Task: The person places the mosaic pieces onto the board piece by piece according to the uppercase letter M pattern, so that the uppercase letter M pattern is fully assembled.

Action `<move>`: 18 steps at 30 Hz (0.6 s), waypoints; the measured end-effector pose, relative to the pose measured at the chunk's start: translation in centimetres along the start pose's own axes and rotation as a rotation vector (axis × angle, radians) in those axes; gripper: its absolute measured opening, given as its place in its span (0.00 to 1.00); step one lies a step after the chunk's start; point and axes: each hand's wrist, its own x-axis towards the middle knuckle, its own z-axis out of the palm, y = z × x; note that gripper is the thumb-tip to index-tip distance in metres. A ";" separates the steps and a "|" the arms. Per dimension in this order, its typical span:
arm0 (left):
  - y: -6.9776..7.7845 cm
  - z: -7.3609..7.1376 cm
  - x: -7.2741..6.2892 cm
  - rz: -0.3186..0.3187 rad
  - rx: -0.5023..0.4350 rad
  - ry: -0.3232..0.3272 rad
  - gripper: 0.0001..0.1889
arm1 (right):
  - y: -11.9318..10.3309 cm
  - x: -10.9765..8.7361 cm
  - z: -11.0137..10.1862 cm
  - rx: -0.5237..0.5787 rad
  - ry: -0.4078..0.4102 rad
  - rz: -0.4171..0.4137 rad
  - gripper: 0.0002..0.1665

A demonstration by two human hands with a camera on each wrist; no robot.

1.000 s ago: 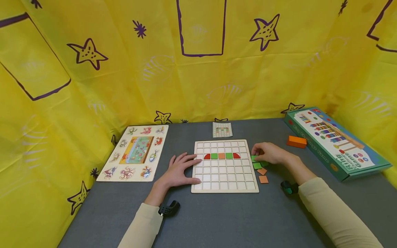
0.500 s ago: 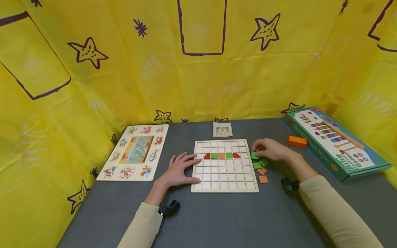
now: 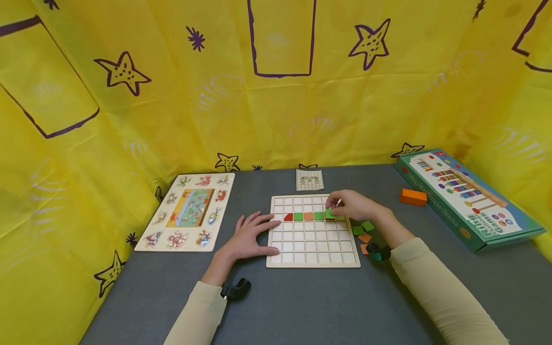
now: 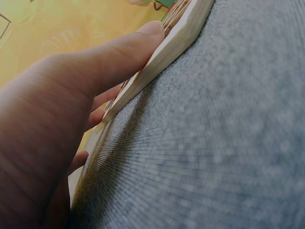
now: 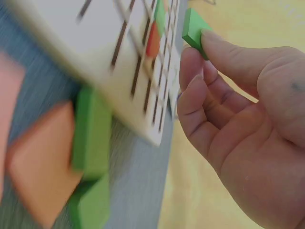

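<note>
A pale wooden grid board point(image 3: 312, 249) lies on the grey table. My left hand point(image 3: 247, 239) rests at its left edge, fingers spread and thumb on the rim. Between thumb and fingertips my right hand point(image 3: 355, 206) pinches a green square tile point(image 5: 193, 28), held over the right part of the board. One row of the grid carries a red rounded piece point(image 3: 288, 217), a green tile point(image 3: 298, 216), an orange tile point(image 3: 308, 216) and another green tile point(image 3: 318, 216). The held tile largely covers the red piece at that row's right end.
Loose green tiles point(image 3: 358, 230) and orange tiles point(image 3: 364, 238) lie right of the board. A pattern card point(image 3: 309, 180) sits behind it. An animal picture board point(image 3: 189, 213) is on the left; an orange block point(image 3: 413, 197) and a green game box point(image 3: 470, 196) are on the right.
My right hand has picked a green tile from the loose pile and carried it left over the board's coloured row. The left hand has stayed in place.
</note>
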 end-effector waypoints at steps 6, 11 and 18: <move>0.0 -0.1 0.0 0.003 -0.001 0.000 0.43 | -2.0 1.7 1.1 0.027 -0.025 -0.002 0.03; 0.2 -0.2 0.1 -0.006 -0.001 -0.002 0.43 | -3.3 3.0 2.3 0.034 -0.043 -0.023 0.04; 0.3 -0.1 0.1 -0.010 0.005 -0.005 0.42 | -4.6 4.5 3.9 -0.012 -0.064 -0.078 0.03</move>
